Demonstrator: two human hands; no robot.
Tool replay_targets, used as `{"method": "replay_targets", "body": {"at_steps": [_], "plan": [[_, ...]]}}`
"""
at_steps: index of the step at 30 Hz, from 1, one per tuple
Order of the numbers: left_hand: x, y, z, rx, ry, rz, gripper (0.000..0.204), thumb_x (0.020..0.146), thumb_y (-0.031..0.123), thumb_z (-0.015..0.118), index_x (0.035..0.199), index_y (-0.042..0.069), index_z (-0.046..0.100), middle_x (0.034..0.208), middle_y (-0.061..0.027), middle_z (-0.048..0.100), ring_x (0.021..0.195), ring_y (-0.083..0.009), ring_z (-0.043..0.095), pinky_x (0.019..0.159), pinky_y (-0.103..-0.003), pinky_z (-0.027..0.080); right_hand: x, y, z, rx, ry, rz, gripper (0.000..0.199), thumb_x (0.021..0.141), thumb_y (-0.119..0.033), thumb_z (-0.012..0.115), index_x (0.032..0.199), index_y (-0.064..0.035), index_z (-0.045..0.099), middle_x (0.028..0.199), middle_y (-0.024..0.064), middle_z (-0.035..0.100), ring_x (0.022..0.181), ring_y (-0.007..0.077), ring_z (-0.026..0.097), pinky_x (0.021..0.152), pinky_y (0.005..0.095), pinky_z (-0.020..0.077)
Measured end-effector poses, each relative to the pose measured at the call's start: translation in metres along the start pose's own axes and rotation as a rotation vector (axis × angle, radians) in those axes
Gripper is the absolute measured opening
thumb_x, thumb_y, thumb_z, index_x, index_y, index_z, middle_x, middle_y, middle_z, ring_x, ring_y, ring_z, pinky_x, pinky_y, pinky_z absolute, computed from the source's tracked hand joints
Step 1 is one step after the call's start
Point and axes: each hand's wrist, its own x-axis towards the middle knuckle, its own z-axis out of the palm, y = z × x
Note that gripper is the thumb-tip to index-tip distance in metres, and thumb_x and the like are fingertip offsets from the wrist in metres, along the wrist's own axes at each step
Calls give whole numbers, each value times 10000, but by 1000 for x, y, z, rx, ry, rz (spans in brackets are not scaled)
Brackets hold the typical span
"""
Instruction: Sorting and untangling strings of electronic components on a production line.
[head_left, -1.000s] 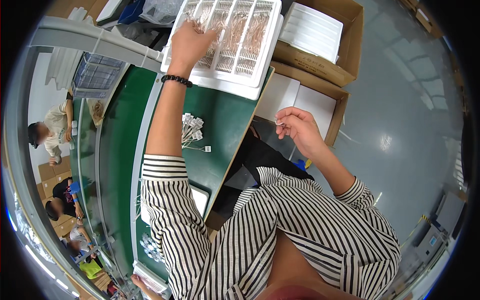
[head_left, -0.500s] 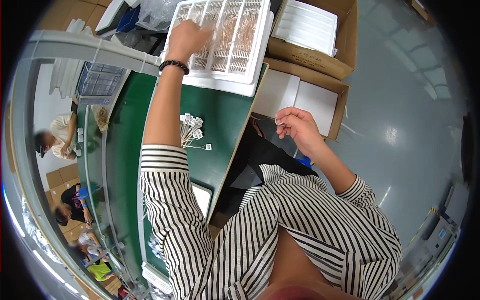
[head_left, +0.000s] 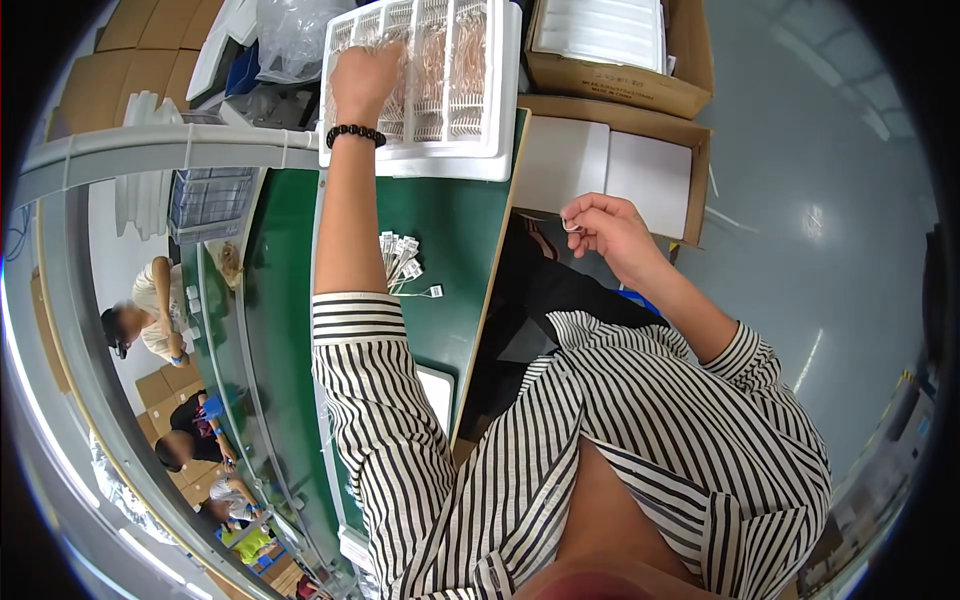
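A white compartment tray at the far edge of the green table holds rows of thin copper-coloured wires with white ends. My left hand, a dark beaded bracelet at its wrist, reaches over the tray's left compartments with its fingers curled down. Whatever those fingers grip is hidden. Out to the right, beyond the table edge, my right hand pinches a small thin white piece between thumb and fingers. Below the tray, a fanned bunch of white-tagged cables lies on the table.
Open cardboard boxes with white foam trays and sheets stand right of the table. A grey rail runs along the left. Beyond it are a blue crate and several people. Clear plastic bags lie behind.
The whole view has shifted, with the tray now slightly higher and to the left. My left hand stays over the tray, fingers curled lower; my right still holds the white piece.
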Motion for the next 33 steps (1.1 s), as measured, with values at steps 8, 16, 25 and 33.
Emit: {"method": "replay_targets", "body": {"at_steps": [8, 16, 25, 33], "plan": [[-4, -4, -8, -532, -54, -227, 325, 887, 302, 705, 878, -23, 708, 799, -91, 665, 592, -125, 537, 538, -244, 433, 1, 1, -8, -4, 18, -5, 151, 924, -22, 535, 998, 21, 659, 877, 79, 634, 719, 140, 590, 655, 243, 478], [-7, -2, -14, -221, -58, -68, 293, 956, 277, 627, 971, -10, 683, 796, -82, 665, 592, -115, 528, 525, -224, 410, 2, 0, -2, -24, -12, -18, 145, 920, -20, 536, 996, 14, 655, 870, 79, 630, 724, 136, 589, 656, 245, 479], [-42, -19, -29, -1387, 276, -143, 206, 1006, 209, 528, 923, 63, 647, 625, 29, 486, 528, -76, 389, 485, -230, 326, 3, 7, -5, -6, 8, -19, 148, 924, -6, 528, 990, 18, 659, 865, 81, 635, 721, 141, 587, 667, 250, 484], [-120, -29, -97, -1826, 184, -25, 218, 1026, 215, 521, 866, 97, 612, 579, 54, 314, 514, -78, 286, 478, -249, 255, 1, -23, 61, -317, -186, -161, 149, 955, -34, 553, 985, 39, 679, 892, 117, 646, 754, 180, 598, 687, 288, 505]]}}
